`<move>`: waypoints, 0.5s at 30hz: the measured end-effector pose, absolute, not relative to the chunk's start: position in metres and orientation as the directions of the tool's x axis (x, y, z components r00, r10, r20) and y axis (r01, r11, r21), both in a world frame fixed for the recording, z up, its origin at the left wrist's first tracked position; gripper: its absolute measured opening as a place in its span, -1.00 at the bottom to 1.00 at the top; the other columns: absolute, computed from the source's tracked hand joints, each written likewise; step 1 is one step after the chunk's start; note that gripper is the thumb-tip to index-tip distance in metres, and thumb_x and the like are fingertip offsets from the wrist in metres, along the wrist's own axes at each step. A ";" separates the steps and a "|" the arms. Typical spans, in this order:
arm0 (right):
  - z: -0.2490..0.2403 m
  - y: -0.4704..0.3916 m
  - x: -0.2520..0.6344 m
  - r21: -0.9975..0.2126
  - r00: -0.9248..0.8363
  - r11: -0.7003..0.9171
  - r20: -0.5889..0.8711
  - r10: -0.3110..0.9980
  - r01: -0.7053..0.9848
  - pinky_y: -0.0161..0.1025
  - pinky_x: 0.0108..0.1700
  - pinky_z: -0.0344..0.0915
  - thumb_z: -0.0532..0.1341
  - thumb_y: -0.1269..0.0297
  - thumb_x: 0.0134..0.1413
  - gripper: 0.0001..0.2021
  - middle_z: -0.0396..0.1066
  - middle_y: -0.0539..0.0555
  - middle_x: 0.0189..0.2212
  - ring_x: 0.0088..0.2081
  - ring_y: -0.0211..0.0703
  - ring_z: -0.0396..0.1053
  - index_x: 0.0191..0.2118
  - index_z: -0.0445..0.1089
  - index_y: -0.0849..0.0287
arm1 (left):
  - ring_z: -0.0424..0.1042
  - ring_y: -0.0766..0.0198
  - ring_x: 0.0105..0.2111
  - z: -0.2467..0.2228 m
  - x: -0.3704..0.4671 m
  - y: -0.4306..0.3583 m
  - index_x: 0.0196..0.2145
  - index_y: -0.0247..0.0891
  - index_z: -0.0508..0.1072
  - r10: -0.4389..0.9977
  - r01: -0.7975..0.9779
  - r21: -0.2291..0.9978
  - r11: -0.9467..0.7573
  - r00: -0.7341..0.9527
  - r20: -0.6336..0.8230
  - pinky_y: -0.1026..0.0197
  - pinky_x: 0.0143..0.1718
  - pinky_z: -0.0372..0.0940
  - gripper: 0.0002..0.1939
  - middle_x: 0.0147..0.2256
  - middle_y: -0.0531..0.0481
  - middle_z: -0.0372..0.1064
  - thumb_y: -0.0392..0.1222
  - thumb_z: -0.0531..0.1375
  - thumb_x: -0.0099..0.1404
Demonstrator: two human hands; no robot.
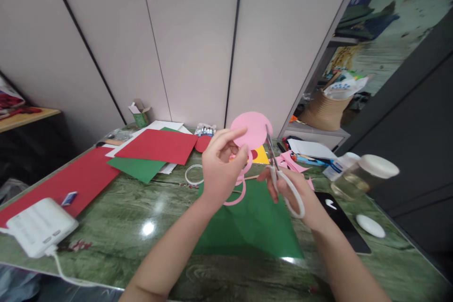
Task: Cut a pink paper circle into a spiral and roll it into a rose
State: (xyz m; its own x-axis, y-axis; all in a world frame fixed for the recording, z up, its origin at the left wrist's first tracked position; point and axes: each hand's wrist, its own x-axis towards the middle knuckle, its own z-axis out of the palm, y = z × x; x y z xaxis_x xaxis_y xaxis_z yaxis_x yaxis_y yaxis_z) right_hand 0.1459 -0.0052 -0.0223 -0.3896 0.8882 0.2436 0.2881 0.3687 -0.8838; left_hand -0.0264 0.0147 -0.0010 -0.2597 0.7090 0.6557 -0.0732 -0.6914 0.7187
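The background is filled by pale cabinet panels (pixel 187 33), in front of which a green marbled tabletop (pixel 116 231) is set. The left part of the tabletop is covered by a large red sheet (pixel 88 179); a green sheet (pixel 255 231) is laid beneath the hands. At the right, a lidded jar (pixel 354 181) is placed near a flat black device (pixel 343 222). The left hand (pixel 222 165) is raised over the tabletop, a pink paper disc (pixel 252 125) being pinched at its lower edge between thumb and fingers. By the right hand (pixel 300 186), white-handled scissors (pixel 272 153) are grasped. The disc is held up off the tabletop, its right edge met by the blades; whether paper is caught between them cannot be told. Pink rings (pixel 244 193) are seen below the disc; whether they are attached to it cannot be determined.
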 end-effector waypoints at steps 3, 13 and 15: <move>-0.022 -0.005 0.146 -0.867 -0.387 0.386 0.254 0.886 0.314 -0.27 -0.48 0.13 0.01 -0.17 0.13 -0.49 0.23 -0.04 -0.63 -0.56 -0.23 0.19 -0.21 0.37 0.23 | 0.38 0.36 -0.28 -0.001 -0.027 0.014 -0.19 -0.19 0.51 0.707 -0.062 0.719 -0.693 -0.255 0.659 0.32 -0.33 0.35 -0.72 -0.20 -0.06 0.37 -0.38 0.23 0.11; -0.022 -0.005 0.146 -0.881 -0.392 0.371 0.243 0.887 0.295 -0.30 -0.49 0.11 0.04 -0.12 0.14 -0.55 0.21 -0.06 -0.63 -0.57 -0.26 0.20 -0.22 0.37 0.20 | 0.38 0.35 -0.26 -0.002 -0.027 0.015 -0.20 -0.18 0.52 0.713 -0.077 0.721 -0.688 -0.257 0.653 0.31 -0.30 0.35 -0.74 -0.21 -0.05 0.39 -0.39 0.20 0.14; -0.022 -0.005 0.146 -0.880 -0.394 0.369 0.239 0.888 0.298 -0.30 -0.50 0.11 0.03 -0.14 0.14 -0.54 0.20 -0.07 -0.64 -0.58 -0.26 0.19 -0.23 0.37 0.20 | 0.39 0.36 -0.25 -0.002 -0.027 0.015 -0.24 -0.18 0.53 0.709 -0.076 0.718 -0.692 -0.263 0.655 0.32 -0.31 0.35 -0.75 -0.24 -0.04 0.39 -0.40 0.20 0.14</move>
